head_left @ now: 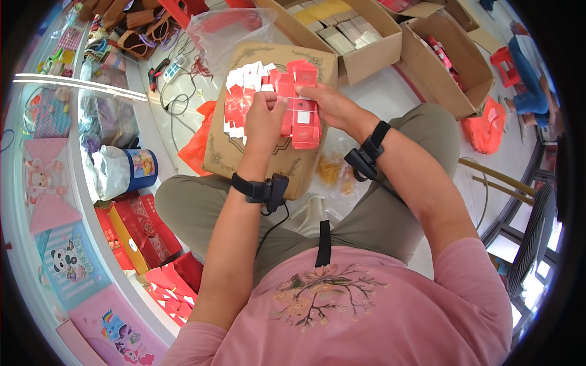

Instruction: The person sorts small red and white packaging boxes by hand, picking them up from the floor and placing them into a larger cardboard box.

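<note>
A spread stack of flat red and white paperboard box blanks (238, 103) lies on a closed cardboard carton (270, 164) between my knees. At its right side, my right hand (336, 107) grips the edge of a red blank (304, 126) with a white square on it, thumb on top. My left hand (267, 116) rests on the blanks just left of it, fingers curled and thumb against the red card; whether it pinches a piece I cannot tell. A thin pale line, perhaps a band, crosses the red blank. Both wrists carry black straps with small devices.
Ahead stand an open carton of stacked pale cards (375, 57) and another open carton (439, 64). Cables and a power strip (175, 68) lie on the floor at left, beside shelves of goods. A person (531, 82) sits at far right.
</note>
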A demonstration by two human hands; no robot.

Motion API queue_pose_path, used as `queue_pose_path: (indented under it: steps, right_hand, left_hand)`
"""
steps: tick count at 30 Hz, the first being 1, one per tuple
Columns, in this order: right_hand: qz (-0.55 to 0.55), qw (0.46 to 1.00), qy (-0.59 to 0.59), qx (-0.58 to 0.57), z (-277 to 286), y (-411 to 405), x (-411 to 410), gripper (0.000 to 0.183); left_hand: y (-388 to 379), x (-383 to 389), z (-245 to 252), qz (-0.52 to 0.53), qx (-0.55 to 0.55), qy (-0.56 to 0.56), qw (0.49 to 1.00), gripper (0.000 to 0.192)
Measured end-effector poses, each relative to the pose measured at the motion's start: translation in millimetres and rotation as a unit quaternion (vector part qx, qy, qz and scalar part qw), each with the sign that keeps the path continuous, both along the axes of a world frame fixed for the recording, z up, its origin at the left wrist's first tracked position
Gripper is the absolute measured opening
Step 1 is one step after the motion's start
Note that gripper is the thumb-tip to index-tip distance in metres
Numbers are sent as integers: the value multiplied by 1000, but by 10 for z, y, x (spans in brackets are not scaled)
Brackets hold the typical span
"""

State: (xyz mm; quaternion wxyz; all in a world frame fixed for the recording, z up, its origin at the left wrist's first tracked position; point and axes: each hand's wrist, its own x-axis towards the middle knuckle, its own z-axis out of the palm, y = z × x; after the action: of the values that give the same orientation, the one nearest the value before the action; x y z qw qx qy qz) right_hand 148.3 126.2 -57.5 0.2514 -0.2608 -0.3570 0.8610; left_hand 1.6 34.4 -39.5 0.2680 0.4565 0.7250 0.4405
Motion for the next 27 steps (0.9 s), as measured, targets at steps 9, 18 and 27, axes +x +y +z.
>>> queue_pose_path:
  steps: [9,18,27]
  right_hand:
    - [-95,992,-85,-19,-32,120,110,27]
    - [-63,994,-82,-20,-69,59,30,24]
    - [-36,995,-68,-61,-102,58,2,25]
  left_hand:
    - [-81,-181,-210,-11,-76,364,928,67]
    - [-163,-343,-342,-10,13,327,945,50]
    - [-395,-714,142,94,39,-24,995,25]
